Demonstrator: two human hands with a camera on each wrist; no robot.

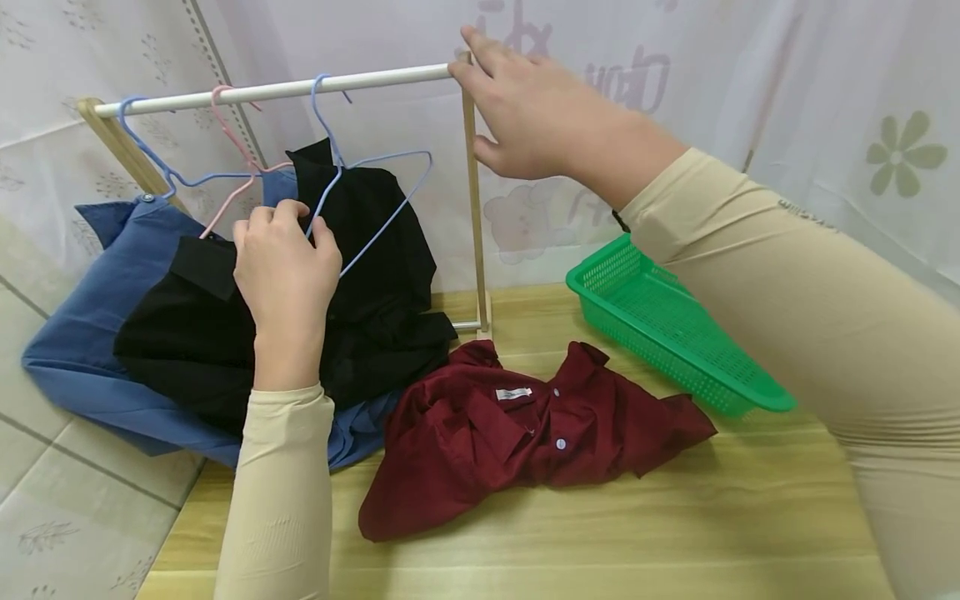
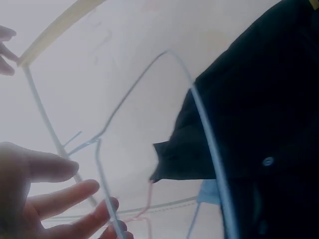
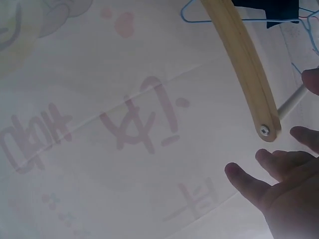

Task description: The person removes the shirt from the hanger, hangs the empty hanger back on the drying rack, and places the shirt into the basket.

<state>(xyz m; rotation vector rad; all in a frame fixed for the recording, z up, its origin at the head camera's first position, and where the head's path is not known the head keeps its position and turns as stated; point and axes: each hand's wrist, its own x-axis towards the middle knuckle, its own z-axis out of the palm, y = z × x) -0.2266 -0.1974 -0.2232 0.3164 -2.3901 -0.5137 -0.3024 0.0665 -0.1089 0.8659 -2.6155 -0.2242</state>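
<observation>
An empty light-blue clothes hanger (image 1: 375,158) hangs by its hook from the white bar (image 1: 285,92) of a small clothes rack. Beside its left arm is my left hand (image 1: 287,283), in front of the black shirt. In the left wrist view the hanger's wire (image 2: 109,209) runs across the fingertips, while the thumb stands apart. My right hand (image 1: 536,112) is at the right end of the bar, near the top of the wooden post (image 1: 477,217). Its fingers (image 3: 249,184) look spread in the right wrist view. A dark red shirt (image 1: 517,442) lies on the table below.
Black shirt (image 1: 375,233) and blue shirt (image 1: 142,258) hang at the left, with pink (image 1: 243,146) and blue hangers (image 1: 146,150). A green basket (image 1: 667,333) stands at the right on the wooden table (image 1: 600,550). A patterned curtain is behind.
</observation>
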